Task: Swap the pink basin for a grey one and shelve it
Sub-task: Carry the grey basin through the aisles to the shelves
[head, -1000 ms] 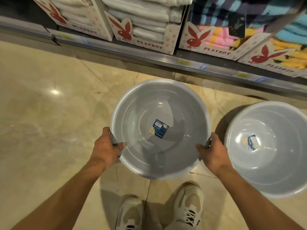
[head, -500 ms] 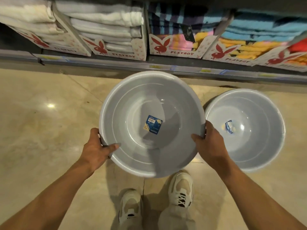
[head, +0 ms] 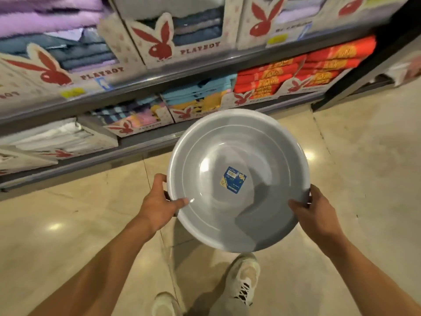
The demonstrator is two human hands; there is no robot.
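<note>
I hold a round grey basin (head: 268,220) in front of me above the floor, its open side up and a blue label stuck on its bottom. My left hand (head: 157,202) grips the rim on the left, thumb lying over the inside edge. My right hand (head: 312,212) grips the rim on the right, thumb also over the edge. No pink basin is in view.
Shelves (head: 159,76) run across the top and left, packed with folded towels in white cartons printed with red rabbits; orange packs (head: 307,67) lie at the right end. Beige tiled floor (head: 364,179) stretches to the right. My shoes (head: 243,279) show below the basin.
My view has swung up and to the right along the shelves, and the basin went with it. The second grey basin on the floor has left the view. Both hands keep their grip.
</note>
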